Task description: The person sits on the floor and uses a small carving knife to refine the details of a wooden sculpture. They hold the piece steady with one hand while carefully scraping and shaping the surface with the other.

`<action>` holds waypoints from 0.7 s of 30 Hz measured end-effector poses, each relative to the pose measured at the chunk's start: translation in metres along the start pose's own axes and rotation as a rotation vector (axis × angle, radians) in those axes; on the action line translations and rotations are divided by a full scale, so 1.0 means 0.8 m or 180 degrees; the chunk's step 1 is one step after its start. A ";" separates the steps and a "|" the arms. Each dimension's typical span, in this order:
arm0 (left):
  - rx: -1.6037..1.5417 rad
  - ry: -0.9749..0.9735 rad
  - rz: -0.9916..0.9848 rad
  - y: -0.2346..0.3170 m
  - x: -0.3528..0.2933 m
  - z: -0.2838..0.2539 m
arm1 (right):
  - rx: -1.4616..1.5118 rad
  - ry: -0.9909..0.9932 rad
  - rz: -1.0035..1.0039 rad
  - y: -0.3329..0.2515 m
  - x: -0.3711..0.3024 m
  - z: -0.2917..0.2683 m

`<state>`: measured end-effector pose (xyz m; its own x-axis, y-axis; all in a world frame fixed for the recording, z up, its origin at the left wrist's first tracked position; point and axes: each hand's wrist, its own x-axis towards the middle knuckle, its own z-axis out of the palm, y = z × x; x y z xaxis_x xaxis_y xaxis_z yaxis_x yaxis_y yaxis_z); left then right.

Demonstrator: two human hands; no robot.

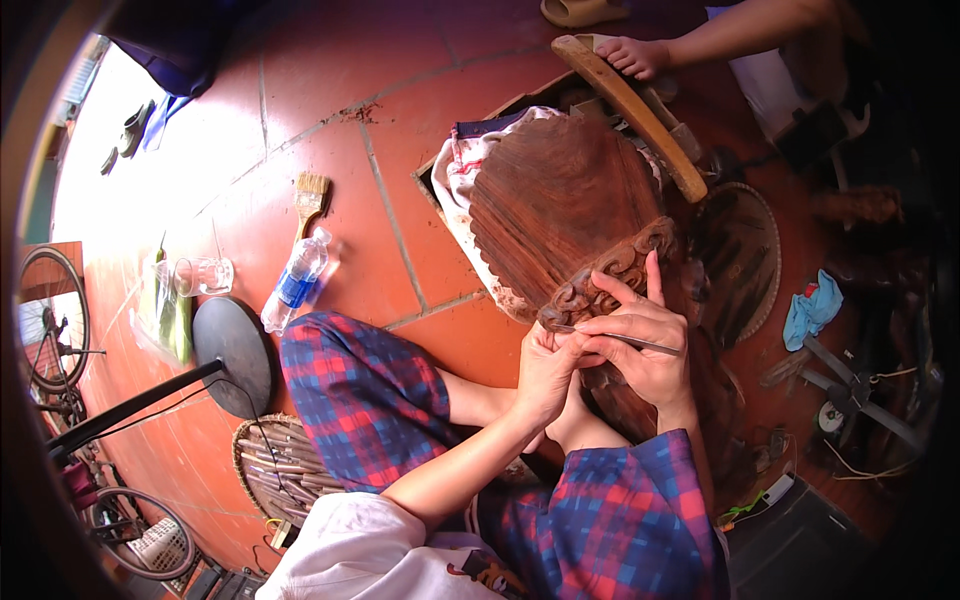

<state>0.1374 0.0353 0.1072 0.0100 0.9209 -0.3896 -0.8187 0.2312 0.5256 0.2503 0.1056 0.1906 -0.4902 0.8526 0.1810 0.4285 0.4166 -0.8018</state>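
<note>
A brown wooden panel [550,190] with a scalloped edge lies tilted in front of me, a carved scrollwork band [610,272] along its near side. My right hand [648,350] is closed around a thin metal carving chisel [655,346], with its index and another finger stretched out over the carving. Close beside it, my left hand [545,372] pinches the chisel near its working end, against the band's left corner. The chisel's very tip is too small to make out. Under the panel shows a white and red cloth [458,185].
A brush [311,198], a water bottle [297,282], a glass cup [205,276] and a round black stand base [232,355] are at left. A basket [245,450] holds several slender tools. Beyond the panel, another person's foot [635,57] rests by a wooden bar [640,125]. A blue cloth [812,308] is at right.
</note>
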 end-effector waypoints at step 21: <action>-0.0279 -0.0855 -0.0746 0.026 -0.002 -0.015 | 0.0357 0.1072 0.0124 -0.031 -0.043 -0.006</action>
<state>0.1132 0.0351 0.1099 0.3439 0.8984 -0.2733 -0.8223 0.4286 0.3743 0.2603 0.0671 0.2072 -0.1894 0.9311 0.3116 0.3469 0.3604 -0.8659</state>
